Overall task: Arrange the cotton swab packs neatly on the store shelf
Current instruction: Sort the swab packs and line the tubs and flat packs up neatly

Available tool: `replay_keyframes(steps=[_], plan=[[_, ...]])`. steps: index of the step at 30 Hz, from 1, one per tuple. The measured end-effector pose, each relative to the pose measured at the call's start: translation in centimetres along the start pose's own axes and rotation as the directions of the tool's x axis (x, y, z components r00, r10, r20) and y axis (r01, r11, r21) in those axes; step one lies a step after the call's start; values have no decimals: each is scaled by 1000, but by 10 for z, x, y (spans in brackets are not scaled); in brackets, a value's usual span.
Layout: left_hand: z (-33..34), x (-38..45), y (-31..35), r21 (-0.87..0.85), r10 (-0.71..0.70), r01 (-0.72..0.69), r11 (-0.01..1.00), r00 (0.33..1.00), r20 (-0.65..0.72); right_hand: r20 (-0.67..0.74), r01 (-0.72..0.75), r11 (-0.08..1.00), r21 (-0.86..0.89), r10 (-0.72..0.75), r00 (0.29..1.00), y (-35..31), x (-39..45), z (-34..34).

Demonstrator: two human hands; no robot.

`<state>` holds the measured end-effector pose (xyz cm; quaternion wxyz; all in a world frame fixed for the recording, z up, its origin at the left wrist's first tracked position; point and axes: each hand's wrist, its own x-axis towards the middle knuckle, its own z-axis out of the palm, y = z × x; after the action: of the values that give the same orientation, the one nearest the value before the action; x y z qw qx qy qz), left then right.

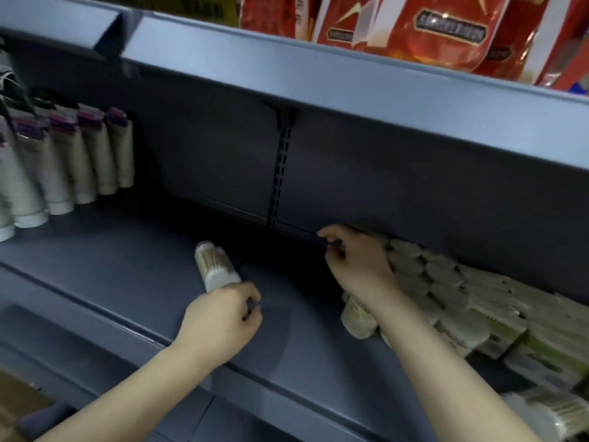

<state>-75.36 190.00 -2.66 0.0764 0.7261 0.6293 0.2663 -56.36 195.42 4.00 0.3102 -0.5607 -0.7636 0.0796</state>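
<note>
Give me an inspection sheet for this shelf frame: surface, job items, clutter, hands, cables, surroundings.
Surface: grey shelf, bare in the middle.
Job's things: one cylindrical cotton swab pack lies on its side, apart from the stacked cotton swab packs at the right; the stack looks uneven toward the front.
Clutter: nothing seen.
Hands: left hand grips the near end of the lone pack, fingers curled; right hand rests against the left side of the stack, and whether it grips a pack cannot be told.
Cables: nothing seen.
Surroundings: white tubes with purple tops at the left of the shelf; red bags on the shelf above; slotted upright on the back panel.
</note>
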Motion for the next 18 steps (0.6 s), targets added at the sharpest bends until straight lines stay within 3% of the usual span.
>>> replay_keyframes(steps=[6,18], plan=[[-24,-14,-32,83,-86,87,993,996,-23,99,116,993,-28,-113,989,-29,8,36],[-48,-39,-79,92,-157,174,981,974,-166,328,24,995,96,-54,943,-72,7,97]])
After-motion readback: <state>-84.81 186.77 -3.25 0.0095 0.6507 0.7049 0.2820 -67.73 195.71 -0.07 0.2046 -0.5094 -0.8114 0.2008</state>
